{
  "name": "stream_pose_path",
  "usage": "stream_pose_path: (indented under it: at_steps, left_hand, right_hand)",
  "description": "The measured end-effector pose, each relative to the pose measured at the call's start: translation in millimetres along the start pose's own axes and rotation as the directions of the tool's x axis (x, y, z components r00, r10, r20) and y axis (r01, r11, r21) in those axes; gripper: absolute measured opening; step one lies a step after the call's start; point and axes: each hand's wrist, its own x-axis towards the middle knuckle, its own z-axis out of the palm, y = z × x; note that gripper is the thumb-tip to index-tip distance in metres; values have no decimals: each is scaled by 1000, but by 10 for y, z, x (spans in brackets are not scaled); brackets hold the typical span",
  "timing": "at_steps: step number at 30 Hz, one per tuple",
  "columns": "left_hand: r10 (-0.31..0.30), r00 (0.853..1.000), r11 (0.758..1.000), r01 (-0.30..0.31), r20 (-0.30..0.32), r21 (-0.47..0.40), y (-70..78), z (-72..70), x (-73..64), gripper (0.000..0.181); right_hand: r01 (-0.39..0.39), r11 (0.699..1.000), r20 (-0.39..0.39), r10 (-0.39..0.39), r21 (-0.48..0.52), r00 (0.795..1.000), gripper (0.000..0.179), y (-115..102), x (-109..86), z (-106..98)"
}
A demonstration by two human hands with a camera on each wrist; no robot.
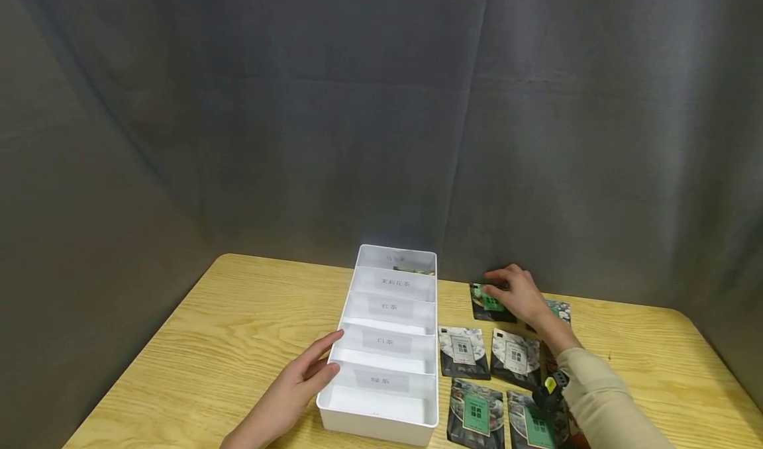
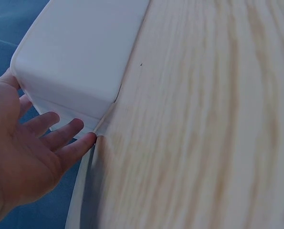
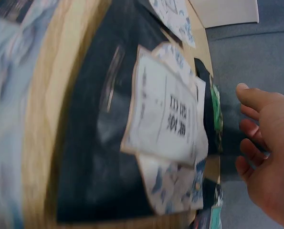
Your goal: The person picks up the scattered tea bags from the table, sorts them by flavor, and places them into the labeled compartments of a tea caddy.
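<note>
A long white divided box [image 1: 381,424] stands on the table, with a labelled card in each compartment. My left hand [image 1: 292,391] lies against its left side, with fingertips at the rim; the left wrist view shows the fingers loosely spread by the box's wall [image 2: 65,57]. Over a black tea packet with a green label [image 1: 484,303], at the table's back, hovers my right hand [image 1: 520,295]. Its fingers are slightly bent, with nothing between them. In the right wrist view a white-labelled tea packet [image 3: 165,107] fills the middle, and the right hand [image 3: 270,138] is beyond it.
Two white-labelled packets, left [image 1: 463,351] and right [image 1: 516,356], lie beside the box. Nearer are green-labelled packets, one [image 1: 475,412] in full view. The right forearm [image 1: 608,396] covers others. A packet edge [image 1: 417,272] shows in the farthest compartment. Grey curtain [image 1: 334,138] hangs behind.
</note>
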Motion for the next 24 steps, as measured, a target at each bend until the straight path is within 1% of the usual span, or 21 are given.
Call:
stream_pose_path:
  at_steps: [6, 9, 16, 19, 24]
  left_hand:
    - [-1, 1000, 1000, 1, -14, 8, 11, -3, 11, 57]
    - [4, 1000, 1000, -4, -16, 22, 14, 6, 14, 57]
    - [19, 1000, 1000, -18, -20, 25, 24, 39, 9, 55]
    - [20, 1000, 999, -20, -18, 26, 35, 47, 6, 55]
    - [35, 999, 999, -35, -14, 7, 46, 48, -14, 55]
  right_hand:
    - [-56, 998, 33, 57, -37, 998, 41, 77, 8, -34]
    - [-70, 997, 40, 72, -43, 997, 42, 126, 6, -57]
    - [-76, 997, 54, 77, -5, 996, 44, 283, -30, -158]
    - [-86, 996, 54, 86, -2, 995, 44, 320, -45, -202]
    - [-66, 998, 76, 66, -1, 995, 45, 339, -66, -215]
